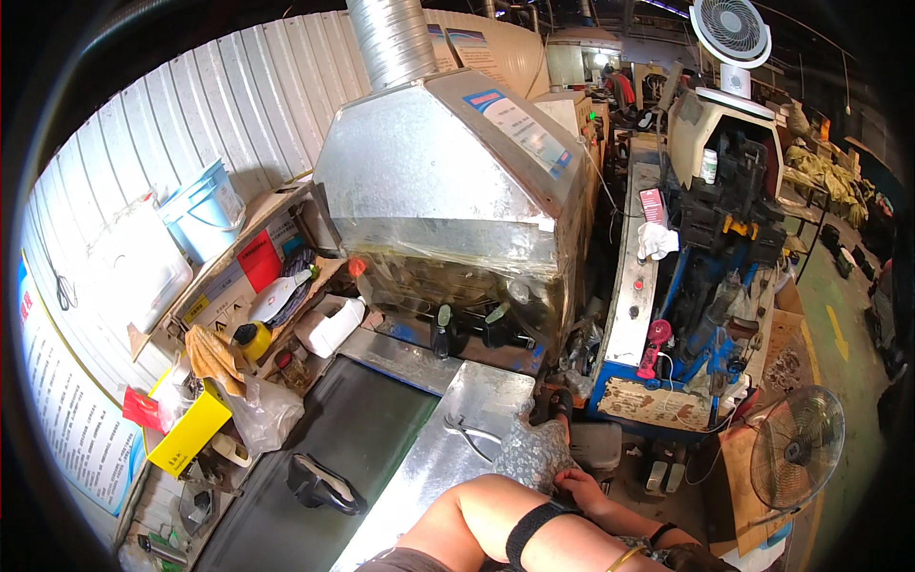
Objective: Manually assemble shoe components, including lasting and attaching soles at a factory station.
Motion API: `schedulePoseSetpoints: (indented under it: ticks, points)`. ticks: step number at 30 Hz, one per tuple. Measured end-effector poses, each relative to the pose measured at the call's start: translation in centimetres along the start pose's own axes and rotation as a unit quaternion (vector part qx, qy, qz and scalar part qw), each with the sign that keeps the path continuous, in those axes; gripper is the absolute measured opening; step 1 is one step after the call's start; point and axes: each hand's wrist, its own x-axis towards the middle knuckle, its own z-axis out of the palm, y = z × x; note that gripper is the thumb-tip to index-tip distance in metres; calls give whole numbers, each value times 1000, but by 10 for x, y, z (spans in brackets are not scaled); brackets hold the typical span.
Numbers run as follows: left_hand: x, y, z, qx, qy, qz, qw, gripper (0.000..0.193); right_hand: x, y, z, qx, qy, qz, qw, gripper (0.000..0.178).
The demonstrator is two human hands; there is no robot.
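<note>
My left forearm point(572, 543), with a black band below the elbow and a gold bracelet, crosses to the right at the lower edge. Its hand lies beyond the picture. My right hand point(583, 491) rests with loosely bent fingers beside grey patterned cloth point(534, 456) over my leg, and I see nothing in it. Metal pincers point(472, 434) lie on the bare sheet-metal ledge point(400, 500). A black shoe point(326, 484) lies on the dark conveyor belt point(372, 410). Two dark shoe-like pieces with green tops, one of them this one point(441, 331), stand at the oven mouth.
A metal oven hood point(448, 153) with a duct rises ahead. Left are a yellow box point(188, 429), a plastic bag point(264, 412) and a shelf with a blue bucket point(203, 210). Right stand a blue-framed machine point(648, 405), a pink handheld fan point(655, 345) and a caged fan point(799, 448).
</note>
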Motion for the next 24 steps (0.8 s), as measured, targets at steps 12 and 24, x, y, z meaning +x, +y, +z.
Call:
schedulePoseSetpoints:
  ticks: [12, 24]
  points:
    - [14, 4, -12, -79, -1, -61, 995, 34, 3, 5, -4, 43, 5, 39, 998, 3]
    - [9, 23, -19, -440, 31, -274, 855, 29, 7, 11, -9, 28, 5, 33, 999, 6]
